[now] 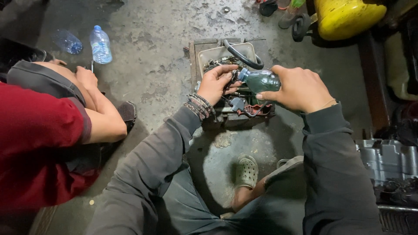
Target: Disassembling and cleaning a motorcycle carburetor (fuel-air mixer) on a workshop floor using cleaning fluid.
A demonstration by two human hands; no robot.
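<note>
My right hand (301,88) grips a small clear plastic bottle (261,81) of greenish liquid, tilted with its neck pointing left. My left hand (216,82), with beaded bracelets on the wrist, holds a small dark metal part (234,79) right at the bottle's mouth. Both hands hover over a grimy metal tray (208,54) on the floor, filled with several small parts, a black hose (241,55) and wires.
Another person in a red shirt (35,143) crouches at left, an arm (100,113) resting on a knee. Two water bottles (100,44) lie on the stained concrete floor. A yellow tank (346,15) stands top right, a grey engine casing (387,159) at right. My sandalled foot (246,172) is below.
</note>
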